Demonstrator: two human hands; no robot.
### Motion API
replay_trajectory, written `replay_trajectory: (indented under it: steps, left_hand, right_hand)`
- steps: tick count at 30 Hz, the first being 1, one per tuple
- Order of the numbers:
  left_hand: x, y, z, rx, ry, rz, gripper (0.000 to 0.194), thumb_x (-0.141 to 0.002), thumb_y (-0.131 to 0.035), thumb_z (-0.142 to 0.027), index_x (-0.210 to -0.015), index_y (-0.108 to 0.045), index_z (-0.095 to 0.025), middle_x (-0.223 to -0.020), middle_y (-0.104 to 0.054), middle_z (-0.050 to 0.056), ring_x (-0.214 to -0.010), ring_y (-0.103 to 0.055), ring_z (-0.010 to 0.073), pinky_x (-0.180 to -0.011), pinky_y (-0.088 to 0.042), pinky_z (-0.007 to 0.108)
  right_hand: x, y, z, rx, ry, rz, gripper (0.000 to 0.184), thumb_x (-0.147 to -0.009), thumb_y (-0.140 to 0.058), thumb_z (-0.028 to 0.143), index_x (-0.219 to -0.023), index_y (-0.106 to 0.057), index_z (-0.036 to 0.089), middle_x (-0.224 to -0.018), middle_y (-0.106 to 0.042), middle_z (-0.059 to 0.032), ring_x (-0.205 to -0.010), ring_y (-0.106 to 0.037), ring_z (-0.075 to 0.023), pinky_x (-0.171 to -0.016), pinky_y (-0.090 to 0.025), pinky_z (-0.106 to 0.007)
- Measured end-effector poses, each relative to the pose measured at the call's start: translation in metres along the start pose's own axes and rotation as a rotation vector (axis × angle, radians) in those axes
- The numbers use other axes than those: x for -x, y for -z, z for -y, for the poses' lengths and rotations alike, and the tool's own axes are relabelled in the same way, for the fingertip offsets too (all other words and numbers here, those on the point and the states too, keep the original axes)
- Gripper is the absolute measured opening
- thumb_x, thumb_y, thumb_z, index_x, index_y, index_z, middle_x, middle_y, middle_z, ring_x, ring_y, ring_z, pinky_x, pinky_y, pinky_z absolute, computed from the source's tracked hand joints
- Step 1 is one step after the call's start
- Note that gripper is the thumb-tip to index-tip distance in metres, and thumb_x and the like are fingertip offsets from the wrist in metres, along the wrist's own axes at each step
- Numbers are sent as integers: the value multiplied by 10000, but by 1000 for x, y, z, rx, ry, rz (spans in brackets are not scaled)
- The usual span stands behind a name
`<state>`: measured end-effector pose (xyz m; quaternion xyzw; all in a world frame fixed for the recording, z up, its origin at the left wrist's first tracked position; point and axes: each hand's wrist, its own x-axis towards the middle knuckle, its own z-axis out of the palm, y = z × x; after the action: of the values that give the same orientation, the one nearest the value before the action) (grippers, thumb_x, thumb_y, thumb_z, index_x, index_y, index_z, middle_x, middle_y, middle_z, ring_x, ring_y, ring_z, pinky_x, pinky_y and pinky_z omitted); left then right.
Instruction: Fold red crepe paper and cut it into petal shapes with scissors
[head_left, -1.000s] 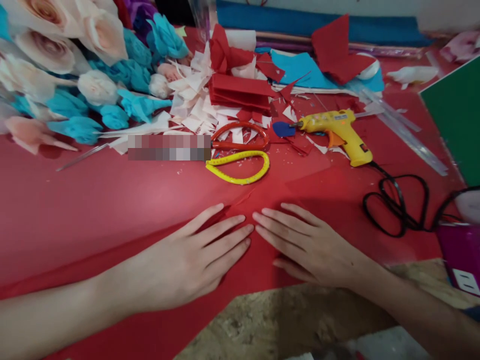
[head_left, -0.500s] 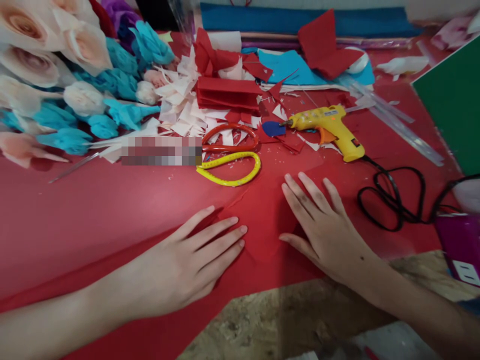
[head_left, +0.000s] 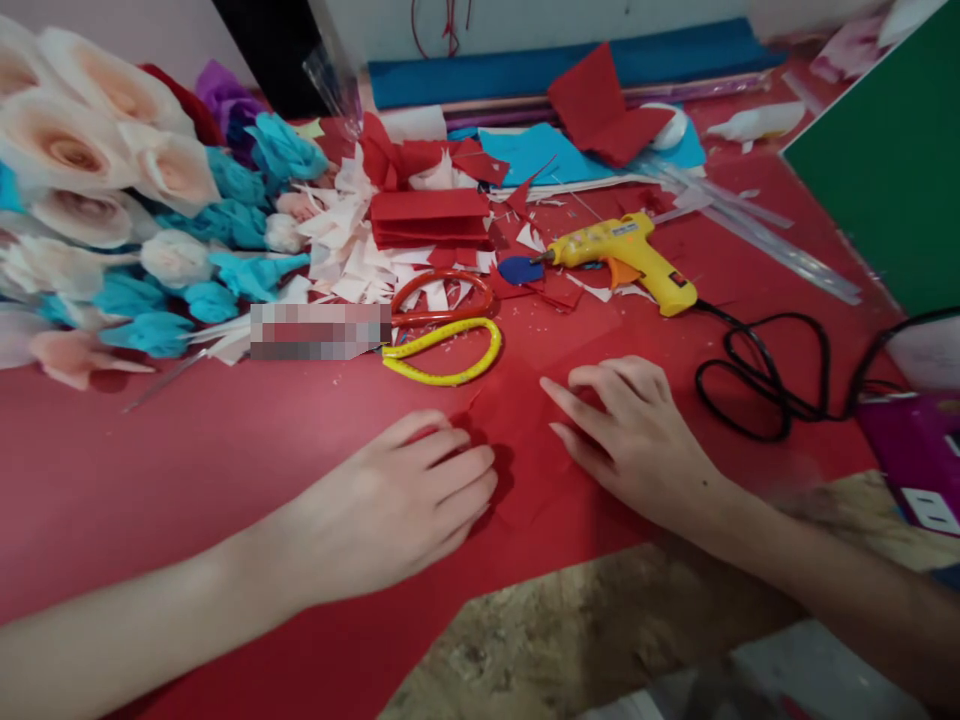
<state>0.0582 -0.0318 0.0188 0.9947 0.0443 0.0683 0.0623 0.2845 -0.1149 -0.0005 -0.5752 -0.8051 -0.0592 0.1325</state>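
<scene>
Curling left hand: at eight o'clock of the sheet, the left hand [head_left: 420, 500] is bent knuckles-up, its fingertips tucked out of sight, so whether it pinches anything cannot be told; the forearm runs off the left edge.
Right hand: at three o'clock, the right hand [head_left: 634, 440] has its thumb and forefinger parted toward the sheet, nothing seen between them; its other fingertips are folded from view.
Sheet: the thin red sheet [head_left: 521, 455] lies between the hands, its edges hard to trace against the red table [head_left: 225, 440].
Scissors: at about eleven o'clock, the scissors [head_left: 442, 380] show one red and one yellow handle; the blades are lost under a pixelated patch.
Glue gun: at one o'clock, the yellow glue gun [head_left: 622, 245] has its nozzle over a blue piece [head_left: 520, 271].
Scraps: past the scissors, white scraps [head_left: 345, 255] pile beside folded red paper [head_left: 427, 220], partly covering one another.
Edges: flowers [head_left: 71, 150] at ten o'clock, a green board [head_left: 885, 160] at two and a purple box [head_left: 896, 440] at three are all cut off.
</scene>
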Motion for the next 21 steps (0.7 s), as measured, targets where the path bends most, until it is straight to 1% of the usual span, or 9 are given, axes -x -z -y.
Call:
replay_trajectory:
  steps: [1, 3, 5, 7, 10, 15, 18, 20, 21]
  left_hand:
    - [-8, -1, 2, -40, -26, -4, 198, -887, -445, -217, -990, -610, -181, -1009, -674, 14, -853, -607, 167, -850, -408, 326]
    - [-23, -3, 5, -139, -9, 17, 213, -887, -452, -231, -1023, -598, -155, -1117, -635, 63, -812, -612, 168, -790, -430, 318]
    - [-35, -6, 5, -200, 21, 61, 352, -899, -434, -319, -1145, -546, -94, -1239, -563, 129, -842, -615, 195, -775, -444, 330]
    - [-42, -8, 5, -224, 40, 115, 486, -898, -420, -386, -1232, -478, -37, -1316, -494, 174, -838, -618, 212, -764, -455, 342]
    - [-44, -9, 4, -229, 50, 159, 540, -890, -432, -403, -1272, -441, -22, -1360, -442, 191, -816, -619, 216, -766, -457, 356]
    - [-42, -10, 4, -238, 32, 151, 537, -892, -432, -397, -1276, -446, -21, -1362, -435, 198, -862, -618, 230, -786, -450, 359]
    - [-43, -11, 4, -254, 25, 145, 535, -896, -419, -403, -1271, -458, -23, -1355, -446, 193, -830, -622, 225, -780, -451, 356]
    - [-44, -11, 5, -266, 20, 142, 532, -899, -410, -406, -1262, -470, -22, -1353, -450, 190, -803, -622, 219, -771, -455, 353]
    - [-44, -10, 5, -273, 21, 144, 531, -899, -409, -406, -1260, -474, -21, -1354, -448, 190, -790, -622, 216, -765, -458, 353]
  right_hand:
    - [0, 0, 0, 4, 7, -1, 296, -871, -462, 236, -1086, -599, 87, -943, -594, -123, -889, -440, -237, -824, -373, -410]
    - [-1, 1, -1, 18, 23, -1, 303, -874, -442, 232, -1093, -596, 92, -924, -591, -120, -881, -433, -238, -810, -369, -412]
    - [-1, 2, -3, 27, 42, 12, 319, -875, -432, 234, -1109, -590, 86, -914, -591, -123, -874, -429, -241, -798, -367, -416]
    - [-1, 3, -6, 31, 58, 36, 336, -877, -437, 245, -1131, -581, 79, -905, -596, -121, -871, -435, -244, -795, -364, -418]
    - [0, 8, -13, 24, 113, 97, 336, -895, -434, 275, -1131, -585, 90, -848, -614, -91, -840, -466, -234, -795, -363, -413]
    - [1, 29, -27, 54, 262, 165, 289, -928, -383, 239, -906, -656, 144, -672, -605, -44, -747, -504, -208, -797, -356, -408]
    - [1, 39, -31, 56, 327, 151, 339, -930, -374, 225, -739, -650, 175, -612, -591, -26, -698, -510, -193, -787, -358, -390]
    - [1, 41, -32, 25, 339, 132, 345, -913, -416, 216, -636, -620, 182, -580, -574, -13, -649, -493, -174, -781, -364, -378]
    - [1, 41, -31, 9, 339, 109, 323, -900, -448, 210, -626, -616, 178, -576, -570, -10, -639, -487, -166, -777, -367, -372]
